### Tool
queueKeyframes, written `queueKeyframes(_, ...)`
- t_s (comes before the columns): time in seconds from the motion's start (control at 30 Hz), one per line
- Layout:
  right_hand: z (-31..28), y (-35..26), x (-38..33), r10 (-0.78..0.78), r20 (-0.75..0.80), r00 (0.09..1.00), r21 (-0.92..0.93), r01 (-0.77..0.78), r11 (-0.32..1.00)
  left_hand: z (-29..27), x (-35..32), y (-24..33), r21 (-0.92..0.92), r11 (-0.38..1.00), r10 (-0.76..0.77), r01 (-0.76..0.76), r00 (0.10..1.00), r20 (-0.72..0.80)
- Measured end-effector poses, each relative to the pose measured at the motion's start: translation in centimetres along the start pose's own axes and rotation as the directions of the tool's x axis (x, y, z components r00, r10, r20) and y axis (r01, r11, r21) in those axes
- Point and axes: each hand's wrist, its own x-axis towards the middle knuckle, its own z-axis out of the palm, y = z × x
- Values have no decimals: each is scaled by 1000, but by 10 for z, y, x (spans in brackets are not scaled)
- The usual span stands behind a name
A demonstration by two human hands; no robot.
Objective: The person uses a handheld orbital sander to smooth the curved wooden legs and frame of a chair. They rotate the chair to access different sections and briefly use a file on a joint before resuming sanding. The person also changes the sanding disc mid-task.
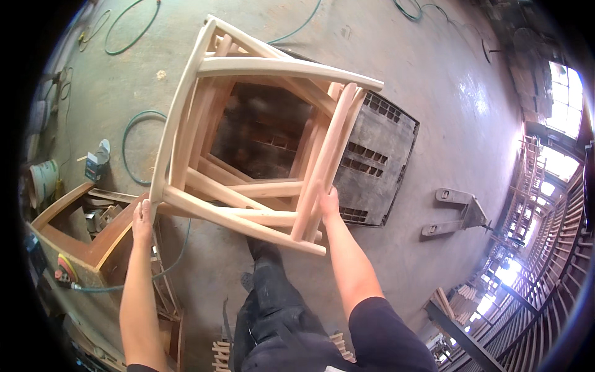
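Left hand is wrapped around the near corner of the frame, fingers closed on the pale rail where it bends, and I read that as a firm grip. Right hand clasps one of the two round legs that run side by side on the other flank, thumb and fingers curled about it. Between them I am holding the bare wooden chair frame up in the air, tilted, well above the floor, with the dark plastic pallet showing through and beyond its open middle. My worry is the balance: both grips sit at the near end, so the far end hangs out unsupported, and if either hand slackens I judge the frame would swing down and knock against the pallet or the concrete, bruising soft unfinished wood or straining a joint. The round leg could also turn in my right palm. Just left of my left hand stands a brown wooden box with tools in it, and the near corner could clip its edge. Green hose loops over the floor near my legs; stepping blind with this load, I could catch a foot on it.
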Motion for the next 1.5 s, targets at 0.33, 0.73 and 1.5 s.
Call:
queueKeyframes(0.33,4,-33,22,110,-174,979,-38,-118,992,24,18,16,-166,970,-160,175,982,101)
queueKeyframes(0.73,13,-37,15,-115,-203,972,-64,104,993,31,8,-11,-348,914,-165,208,975,149)
queueKeyframes(1.5,41,-3,-130,-167,-131,977,-748,13,663,97,-285,-175,-392,794,-461,465,880,110)
